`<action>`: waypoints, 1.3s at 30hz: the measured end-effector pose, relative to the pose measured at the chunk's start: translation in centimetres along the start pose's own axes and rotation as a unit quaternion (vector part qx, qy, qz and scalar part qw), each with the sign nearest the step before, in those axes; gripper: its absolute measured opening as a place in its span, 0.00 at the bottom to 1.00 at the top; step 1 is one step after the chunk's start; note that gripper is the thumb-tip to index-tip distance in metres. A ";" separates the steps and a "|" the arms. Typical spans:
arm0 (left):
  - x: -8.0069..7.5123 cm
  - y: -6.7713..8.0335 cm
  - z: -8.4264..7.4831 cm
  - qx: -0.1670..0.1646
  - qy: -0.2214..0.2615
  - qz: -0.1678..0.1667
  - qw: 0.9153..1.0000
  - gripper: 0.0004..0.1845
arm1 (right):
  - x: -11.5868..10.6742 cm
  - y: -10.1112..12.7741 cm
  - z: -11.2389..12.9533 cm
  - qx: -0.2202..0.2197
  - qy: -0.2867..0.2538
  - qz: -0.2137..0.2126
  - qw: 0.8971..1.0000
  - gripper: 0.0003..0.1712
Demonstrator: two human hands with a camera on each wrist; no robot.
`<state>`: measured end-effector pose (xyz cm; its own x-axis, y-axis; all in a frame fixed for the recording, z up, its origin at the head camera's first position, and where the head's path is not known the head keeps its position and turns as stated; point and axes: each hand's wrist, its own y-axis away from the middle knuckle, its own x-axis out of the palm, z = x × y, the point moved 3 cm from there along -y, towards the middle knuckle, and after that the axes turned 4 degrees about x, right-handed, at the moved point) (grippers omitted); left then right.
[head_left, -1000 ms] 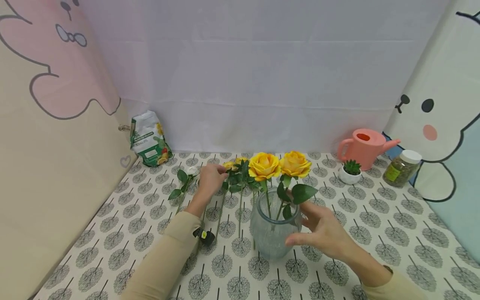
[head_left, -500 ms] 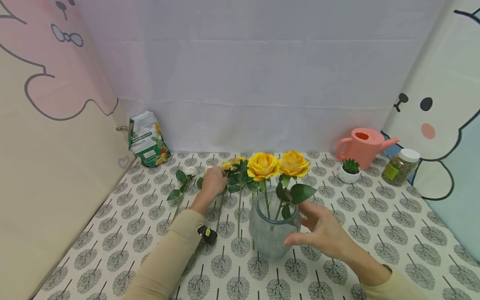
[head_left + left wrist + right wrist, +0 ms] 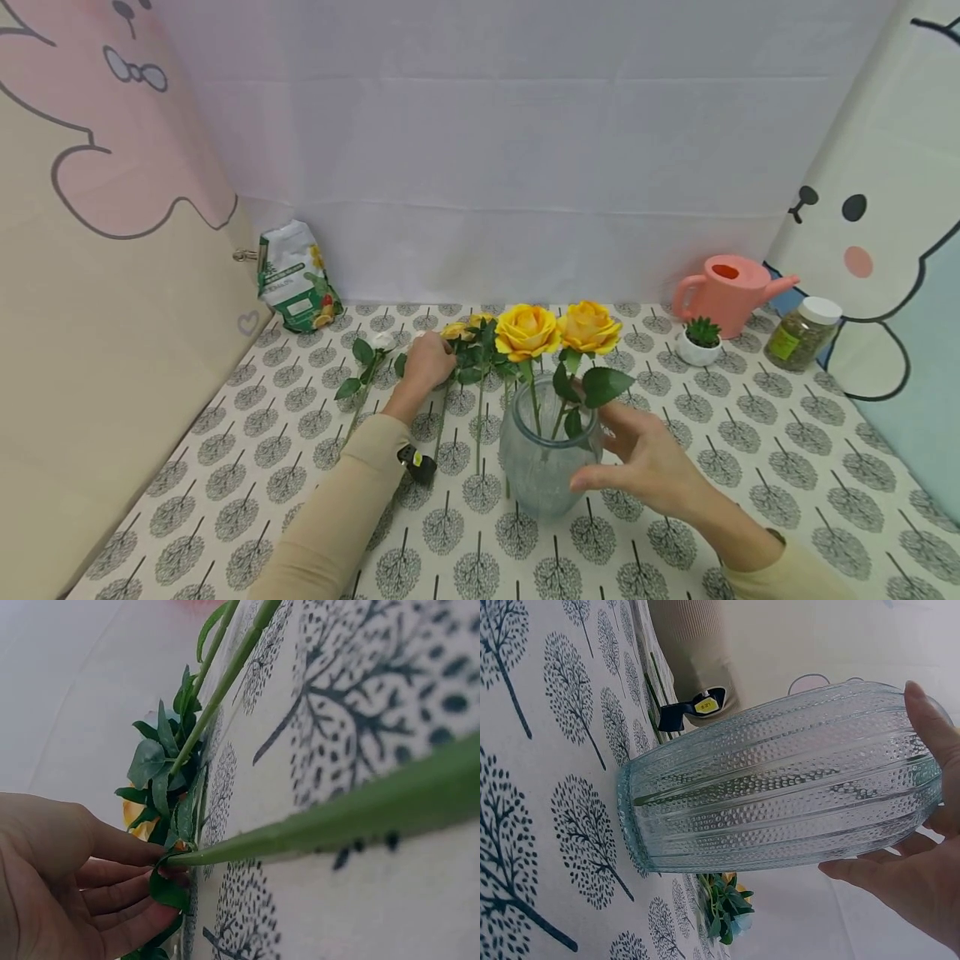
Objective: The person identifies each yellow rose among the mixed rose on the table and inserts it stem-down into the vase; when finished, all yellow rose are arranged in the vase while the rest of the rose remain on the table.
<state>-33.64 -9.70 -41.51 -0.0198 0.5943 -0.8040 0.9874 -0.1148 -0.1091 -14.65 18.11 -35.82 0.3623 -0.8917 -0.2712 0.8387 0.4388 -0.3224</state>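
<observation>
Roses first: our left hand (image 3: pixel 427 362) has its fingers curled around the leafy upper part of a loose rose stem (image 3: pixel 315 825) lying on the tablecloth (image 3: pixel 750 467), just under the bloom. Our right hand (image 3: pixel 648 467) rests against the side of the glass vase (image 3: pixel 547 467), fingers relaxed and spread over the ribbed wall, thumb low at the front.

Right beside the left fingers lie more loose roses (image 3: pixel 468 350), stems running back toward us, so the one we've got sits crowded among its neighbours' leaves. A white bud (image 3: pixel 384 342) lies just left of the knuckles. Two yellow roses (image 3: pixel 558 329) stand in the vase, and their leaves hang just above the right fingertips.

Further out: a green bag (image 3: pixel 296 279) against the back wall past the left hand, and a pink watering can (image 3: pixel 727 292), small potted succulent (image 3: pixel 702 342) and jar (image 3: pixel 804 335) well beyond the right.

The left wrist view shows the fingers actually folded on leaves and stem, which the head view hides behind the back of the hand. The right wrist view shows the vase's bumpy texture (image 3: pixel 780 795).
</observation>
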 end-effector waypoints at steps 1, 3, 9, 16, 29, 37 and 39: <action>0.0 0.0 0.0 -0.001 0.000 0.001 1.000 0.09 | 0.0 0.0 0.0 -0.001 0.001 0.001 1.000 0.55; -0.1 0.1 0.0 -0.005 0.005 0.002 1.000 0.13 | 0.0 0.0 0.0 -0.002 0.003 0.002 1.000 0.55; -0.7 0.3 -0.4 -0.010 0.026 -0.009 1.000 0.17 | 0.0 -0.1 0.1 -0.003 0.006 0.002 1.000 0.55; -2.1 0.6 -1.0 -0.025 0.044 -0.015 0.999 0.16 | 0.0 0.0 0.0 0.000 0.005 0.002 1.000 0.55; -5.1 1.5 -1.0 -0.038 0.203 -0.040 0.978 0.14 | 0.0 0.0 0.1 -0.001 0.001 0.000 1.000 0.55; -6.8 2.6 -1.9 -0.037 0.356 0.013 0.934 0.17 | 0.0 0.0 0.1 -0.002 -0.005 0.003 1.000 0.55; -7.2 2.8 -2.2 -0.028 0.376 0.021 0.926 0.17 | 0.0 0.0 0.1 -0.002 -0.002 0.002 1.000 0.55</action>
<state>-30.38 -12.54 -34.68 0.1130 0.9789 -0.1703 0.9919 -0.1213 -0.0386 -14.65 18.06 -35.74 0.3672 -0.8905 -0.2687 0.8355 0.4427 -0.3256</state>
